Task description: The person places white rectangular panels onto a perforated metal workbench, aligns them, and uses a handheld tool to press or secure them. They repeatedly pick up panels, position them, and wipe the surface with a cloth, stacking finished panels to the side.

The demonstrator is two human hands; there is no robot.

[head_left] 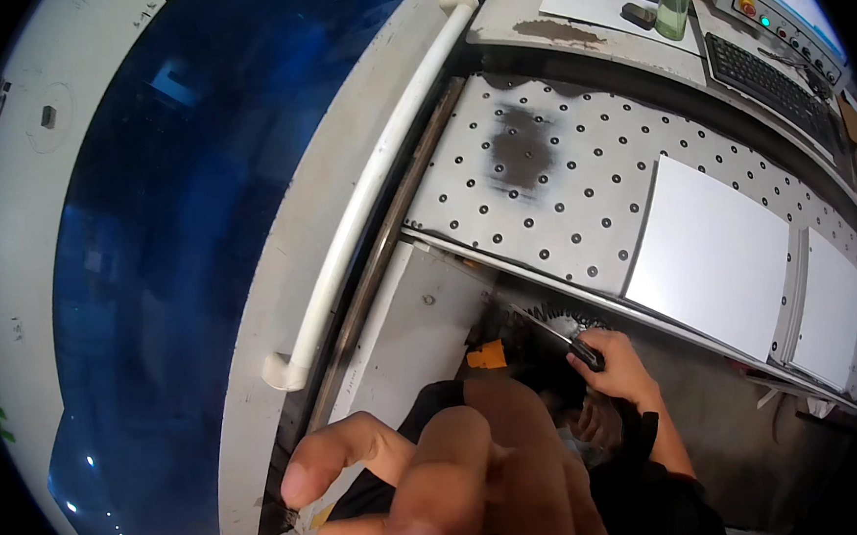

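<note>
Screwdriver (pixel 587 354) before the table (pixel 569 182), keyboard (pixel 766 82) behind, grab bar (pixel 365 195) left.

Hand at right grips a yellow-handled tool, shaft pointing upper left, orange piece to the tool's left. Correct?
Handle colour is wrong: the head view shows the tool has a black handle. The hand at right does grip it, shaft pointing upper left, orange piece to its left.
</note>
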